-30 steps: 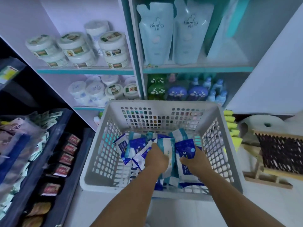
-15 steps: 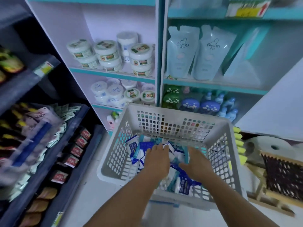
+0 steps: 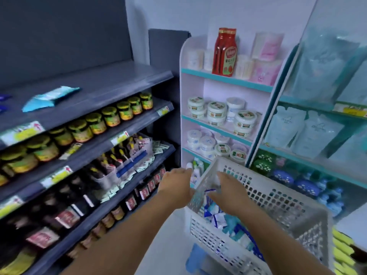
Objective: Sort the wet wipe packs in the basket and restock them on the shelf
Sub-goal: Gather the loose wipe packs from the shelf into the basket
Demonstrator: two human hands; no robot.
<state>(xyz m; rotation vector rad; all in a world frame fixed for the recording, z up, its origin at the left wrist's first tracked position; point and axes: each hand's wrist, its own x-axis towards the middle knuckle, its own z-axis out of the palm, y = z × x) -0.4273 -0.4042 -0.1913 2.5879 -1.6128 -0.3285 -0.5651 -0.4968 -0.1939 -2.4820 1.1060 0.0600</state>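
Observation:
The white perforated basket (image 3: 278,197) sits at the lower right with several blue and white wet wipe packs (image 3: 220,217) piled in it. My right hand (image 3: 228,192) is inside the basket, and its fingers curl down on a blue and white pack (image 3: 209,192) near the left wall. Just outside that wall is my left hand (image 3: 176,186), back towards me, with its palm hidden. A light blue wet wipe pack (image 3: 50,98) lies on the dark top shelf (image 3: 111,84) at the left. The frame is blurred by motion.
Below the top shelf, the dark shelves carry jars (image 3: 95,124), a grey tub of sachets (image 3: 123,165) and dark packets. The white and teal unit (image 3: 224,80) behind the basket holds a red bottle (image 3: 225,52), round tubs and refill pouches (image 3: 301,130). Yellow sponges (image 3: 343,253) sit at the lower right.
The view has swung left and up, so the dark shelves and the pack on top now show. My left hand has come out of the basket to its left side. My right hand stays inside.

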